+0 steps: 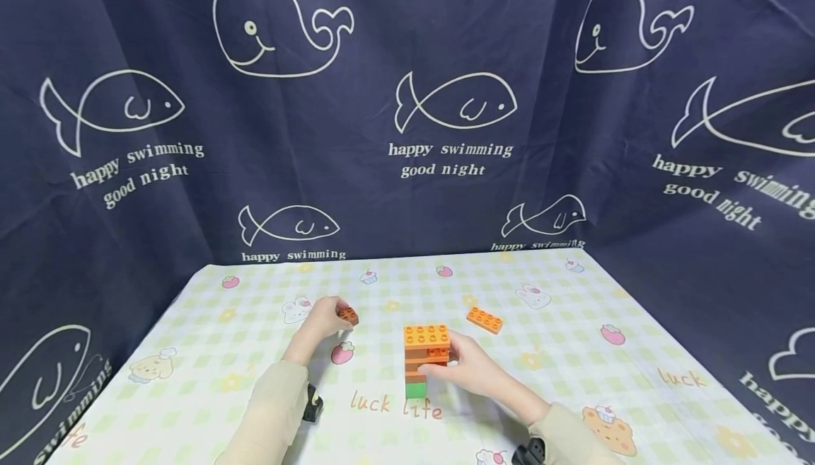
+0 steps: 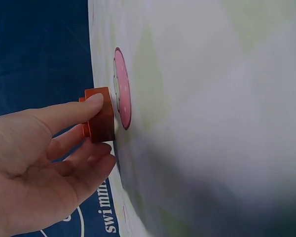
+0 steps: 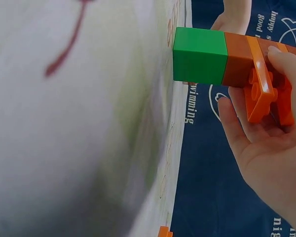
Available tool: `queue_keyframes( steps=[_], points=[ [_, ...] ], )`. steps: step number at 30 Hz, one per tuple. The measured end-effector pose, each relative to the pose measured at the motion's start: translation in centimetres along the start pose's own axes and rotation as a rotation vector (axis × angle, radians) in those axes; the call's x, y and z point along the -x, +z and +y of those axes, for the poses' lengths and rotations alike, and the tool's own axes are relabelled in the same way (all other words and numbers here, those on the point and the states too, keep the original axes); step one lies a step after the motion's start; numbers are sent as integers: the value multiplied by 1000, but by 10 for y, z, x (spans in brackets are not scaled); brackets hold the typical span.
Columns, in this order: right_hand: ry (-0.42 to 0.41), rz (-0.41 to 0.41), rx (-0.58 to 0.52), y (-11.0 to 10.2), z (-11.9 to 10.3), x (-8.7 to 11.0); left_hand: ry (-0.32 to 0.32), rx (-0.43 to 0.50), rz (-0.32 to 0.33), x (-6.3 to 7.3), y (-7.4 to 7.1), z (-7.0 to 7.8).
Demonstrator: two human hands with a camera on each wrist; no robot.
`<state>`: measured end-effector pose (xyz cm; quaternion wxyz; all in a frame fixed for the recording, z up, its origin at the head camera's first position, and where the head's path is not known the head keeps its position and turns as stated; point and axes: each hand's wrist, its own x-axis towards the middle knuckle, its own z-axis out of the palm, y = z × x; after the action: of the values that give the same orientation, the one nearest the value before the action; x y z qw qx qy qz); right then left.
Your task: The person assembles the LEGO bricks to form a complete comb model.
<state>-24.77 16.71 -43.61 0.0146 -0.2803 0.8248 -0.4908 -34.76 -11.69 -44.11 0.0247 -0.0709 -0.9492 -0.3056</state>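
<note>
My left hand (image 1: 321, 320) pinches a small brown toy building brick (image 1: 349, 316) at the left middle of the table. In the left wrist view the thumb lies on one side of this brick (image 2: 102, 118), which stands right at the cloth. My right hand (image 1: 470, 366) holds a stack of bricks from its right side. At the foot of that stack is a green brick (image 1: 416, 389), with brown and orange bricks layered above and a wide orange brick (image 1: 426, 336) on top. Orange plates jut out toward the right palm in the right wrist view, beside the green brick (image 3: 200, 55).
A loose orange brick (image 1: 485, 320) lies studs up, behind and right of the stack. The table (image 1: 547, 394) wears a pale checked cloth with printed cartoons. Dark blue curtains (image 1: 369, 125) with whales and fish hang around the back and sides.
</note>
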Motion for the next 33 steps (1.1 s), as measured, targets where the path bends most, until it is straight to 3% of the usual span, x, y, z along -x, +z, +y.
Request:
queue_keyframes(
  steps=[15,21,33],
  points=[
    [-11,-5,-44,4,0,1,-66,26,-29,5,-2,-1],
    [12,12,-24,4,-1,1,-48,45,-18,5,-4,-1],
    [-1,3,-19,2,0,-1,58,66,31,8,-10,5]
  ],
)
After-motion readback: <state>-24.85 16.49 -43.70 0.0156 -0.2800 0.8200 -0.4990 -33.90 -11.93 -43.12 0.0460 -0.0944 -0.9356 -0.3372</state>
